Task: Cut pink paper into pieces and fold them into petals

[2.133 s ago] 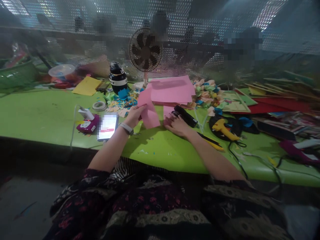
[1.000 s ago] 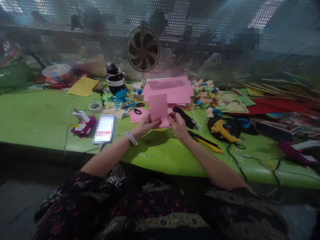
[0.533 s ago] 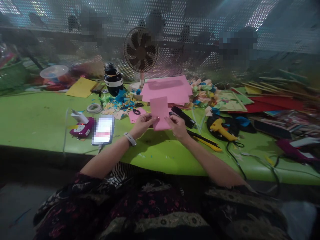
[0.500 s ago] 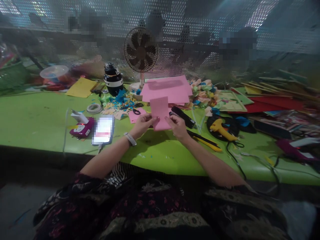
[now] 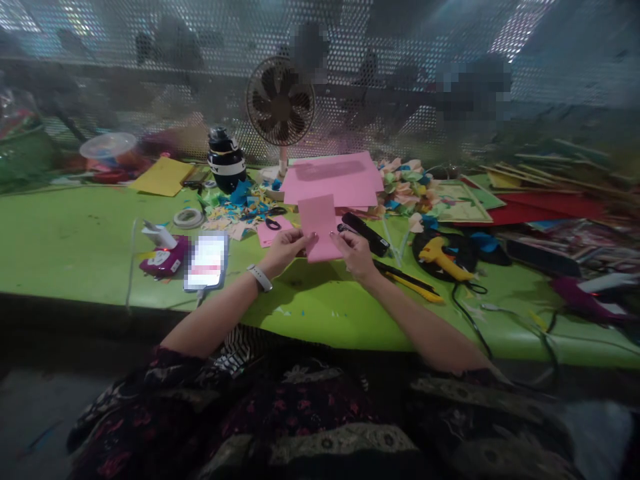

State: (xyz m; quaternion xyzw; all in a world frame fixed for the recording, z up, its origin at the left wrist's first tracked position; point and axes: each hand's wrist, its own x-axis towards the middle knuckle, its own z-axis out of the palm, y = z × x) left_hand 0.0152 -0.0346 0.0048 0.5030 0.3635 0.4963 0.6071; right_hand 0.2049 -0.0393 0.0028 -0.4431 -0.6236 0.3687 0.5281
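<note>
Between my two hands a folded piece of pink paper (image 5: 319,223) is held above the green table (image 5: 300,313). My left hand (image 5: 289,249) pinches its left edge, thumb on the near face. On the opposite edge, my right hand (image 5: 356,252) has the same thumb-and-finger grip. Behind the held piece lie larger pink sheets (image 5: 345,170). A black stapler (image 5: 367,233) is just past my right hand, and a yellow-and-black cutter (image 5: 413,283) lies to the right of that wrist. Beyond my left hand are scissors with dark handles (image 5: 273,225) on small pink pieces.
To the left stand a phone (image 5: 206,261), a purple power adapter (image 5: 165,257) and a tape roll (image 5: 189,217). A yellow glue gun (image 5: 445,259) with its cord lies right. Paper scraps, a black bottle (image 5: 227,163) and a fan (image 5: 281,101) are at the back.
Almost nothing differs. Both hands keep their hold on the pink paper, and the view has shifted very slightly.
</note>
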